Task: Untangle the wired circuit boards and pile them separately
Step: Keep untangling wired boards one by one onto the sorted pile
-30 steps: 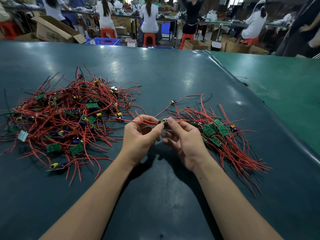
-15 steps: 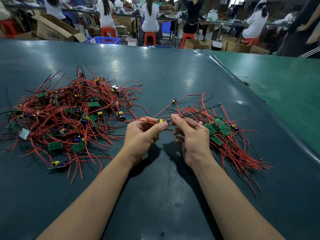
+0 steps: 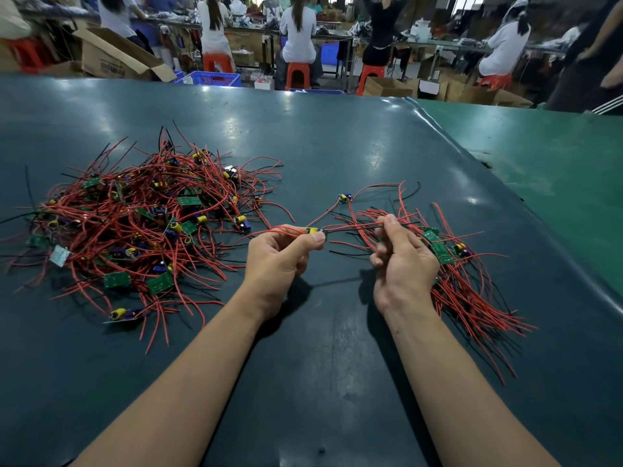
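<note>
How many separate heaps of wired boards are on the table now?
2: a big tangled heap to the left, a smaller combed pile beside the right hand. One loose board lies between.

At your 10 o'clock, the tangled pile (image 3: pixel 135 227) shows red wires, green boards and yellow components. The table mat (image 3: pixel 337 146) is dark teal; stools (image 3: pixel 298 74) at 12 o'clock are orange.

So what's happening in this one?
A person is separating wired circuit boards on a dark table. The left hand pinches one small board, while the right hand grips its wires. A big tangled pile lies to the left, a tidier sorted pile to the right.
</note>
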A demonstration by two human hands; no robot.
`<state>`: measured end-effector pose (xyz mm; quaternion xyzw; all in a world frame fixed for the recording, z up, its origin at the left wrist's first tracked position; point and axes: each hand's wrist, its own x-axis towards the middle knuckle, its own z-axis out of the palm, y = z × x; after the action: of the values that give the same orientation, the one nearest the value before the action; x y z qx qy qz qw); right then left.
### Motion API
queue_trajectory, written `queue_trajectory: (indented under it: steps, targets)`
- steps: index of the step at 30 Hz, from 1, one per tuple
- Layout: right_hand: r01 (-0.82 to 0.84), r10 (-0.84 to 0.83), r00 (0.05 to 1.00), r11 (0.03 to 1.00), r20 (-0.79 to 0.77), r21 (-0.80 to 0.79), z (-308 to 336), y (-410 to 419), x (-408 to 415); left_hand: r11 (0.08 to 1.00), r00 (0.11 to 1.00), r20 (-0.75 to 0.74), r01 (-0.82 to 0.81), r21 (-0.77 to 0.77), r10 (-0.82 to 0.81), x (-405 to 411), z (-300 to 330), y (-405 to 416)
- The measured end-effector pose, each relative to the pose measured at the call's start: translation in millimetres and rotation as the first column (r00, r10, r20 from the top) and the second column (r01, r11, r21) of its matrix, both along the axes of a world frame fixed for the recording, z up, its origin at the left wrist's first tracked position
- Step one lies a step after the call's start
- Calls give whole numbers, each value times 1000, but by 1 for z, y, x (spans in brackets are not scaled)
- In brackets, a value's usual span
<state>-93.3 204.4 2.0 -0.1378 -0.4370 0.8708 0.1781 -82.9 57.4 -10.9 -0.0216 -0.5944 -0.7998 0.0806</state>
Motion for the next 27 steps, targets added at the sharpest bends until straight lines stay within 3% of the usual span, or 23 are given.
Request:
queue_trajectory:
  steps: [10, 12, 14, 18, 23, 27]
  targets:
    - [12, -19, 997, 996, -74, -93, 1, 7, -7, 988, 998, 15, -66, 138, 65, -4, 0, -4]
    - [-37, 31, 997, 996, -73, -85, 1, 8, -7, 968, 995, 40, -98, 230, 92, -6, 1, -8]
    - [-161, 162, 985, 987, -53, 29, 0, 6, -3, 950, 995, 43, -103, 294, 95, -7, 1, -10]
    - [-389, 402, 916, 885, 2, 255, -6, -15, 9, 981, 1000, 24, -7, 193, 3, -4, 1, -6]
    - [-344, 360, 932, 919, -49, 191, -1, -3, 4, 993, 999, 32, 18, 117, -22, -4, -1, -3]
    - [-478, 491, 871, 836, 21, 270, -3, -5, 10, 993, 999, 19, 25, 113, -28, -4, -2, -3]
